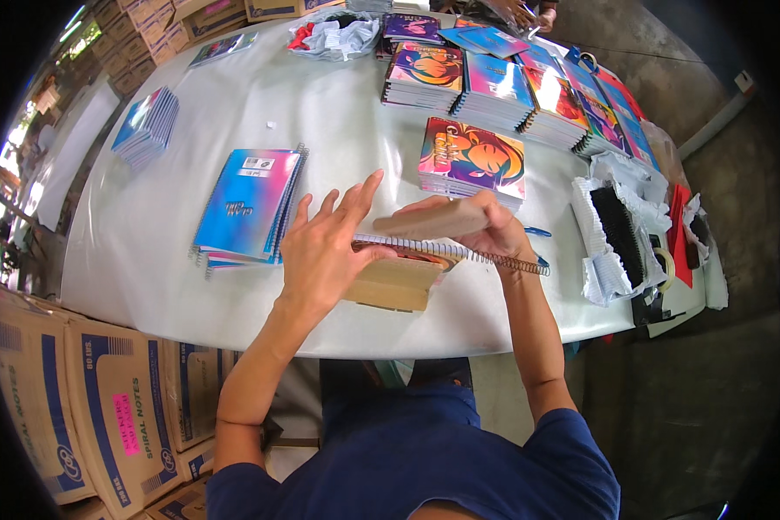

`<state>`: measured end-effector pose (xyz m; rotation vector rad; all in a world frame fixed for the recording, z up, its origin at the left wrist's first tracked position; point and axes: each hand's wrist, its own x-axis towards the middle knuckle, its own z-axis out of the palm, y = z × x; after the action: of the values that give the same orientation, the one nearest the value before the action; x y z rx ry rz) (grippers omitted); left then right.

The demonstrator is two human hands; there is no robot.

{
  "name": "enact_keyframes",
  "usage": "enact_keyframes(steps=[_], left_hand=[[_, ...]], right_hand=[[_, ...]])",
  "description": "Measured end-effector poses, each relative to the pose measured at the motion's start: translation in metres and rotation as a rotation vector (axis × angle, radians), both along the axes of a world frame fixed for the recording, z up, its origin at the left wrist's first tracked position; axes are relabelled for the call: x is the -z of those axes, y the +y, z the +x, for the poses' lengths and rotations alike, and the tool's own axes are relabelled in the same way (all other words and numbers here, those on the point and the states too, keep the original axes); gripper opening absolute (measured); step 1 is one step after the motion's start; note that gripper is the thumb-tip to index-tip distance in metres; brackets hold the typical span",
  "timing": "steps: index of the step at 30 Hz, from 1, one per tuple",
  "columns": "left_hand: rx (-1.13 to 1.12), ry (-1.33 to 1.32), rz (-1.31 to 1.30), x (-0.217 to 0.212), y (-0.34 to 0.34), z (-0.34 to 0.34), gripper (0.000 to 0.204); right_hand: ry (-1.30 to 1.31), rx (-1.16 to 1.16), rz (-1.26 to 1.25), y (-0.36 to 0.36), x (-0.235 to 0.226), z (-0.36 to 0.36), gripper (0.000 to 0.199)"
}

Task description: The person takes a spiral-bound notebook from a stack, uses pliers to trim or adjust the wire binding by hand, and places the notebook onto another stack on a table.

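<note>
Holding a spiral notebook [390,284], nearside of the orange-covered stack [474,159]. Right hand [498,230] clamped on its tan board [429,222]; left hand [325,251] splayed, thumb by the coil [524,263], whether pinching I can't tell from this angle. Blue-pink notebooks [247,201] left of that stack; notebook rows [496,87] beyond it.

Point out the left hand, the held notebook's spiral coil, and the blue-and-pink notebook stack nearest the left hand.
Left hand [325,250], head view: back of the hand.
Spiral coil [507,261], head view: bare stretch toward its right end.
Notebook stack [253,198], head view: top cover.
</note>
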<state>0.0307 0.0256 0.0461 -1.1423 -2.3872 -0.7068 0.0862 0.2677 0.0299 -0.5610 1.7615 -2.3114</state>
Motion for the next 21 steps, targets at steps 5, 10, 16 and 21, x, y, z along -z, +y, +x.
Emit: enact_keyframes(steps=[5,10,16,21], left_hand=[[-0.015,0.001,-0.013,-0.001,-0.008,-0.002,0.100],[-0.038,-0.016,-0.007,-0.004,-0.015,-0.005,0.099],[-0.051,-0.111,-0.018,-0.004,-0.022,-0.008,0.097],[-0.033,-0.136,0.077,-0.002,-0.028,-0.011,0.099]], right_hand=[[0.022,0.015,0.332,-0.017,-0.017,-0.008,0.060],[0.040,0.051,0.352,-0.025,-0.021,-0.010,0.052],[0.138,-0.017,0.166,-0.025,-0.016,-0.016,0.043],[0.166,-0.035,0.365,-0.032,-0.020,-0.030,0.047]])
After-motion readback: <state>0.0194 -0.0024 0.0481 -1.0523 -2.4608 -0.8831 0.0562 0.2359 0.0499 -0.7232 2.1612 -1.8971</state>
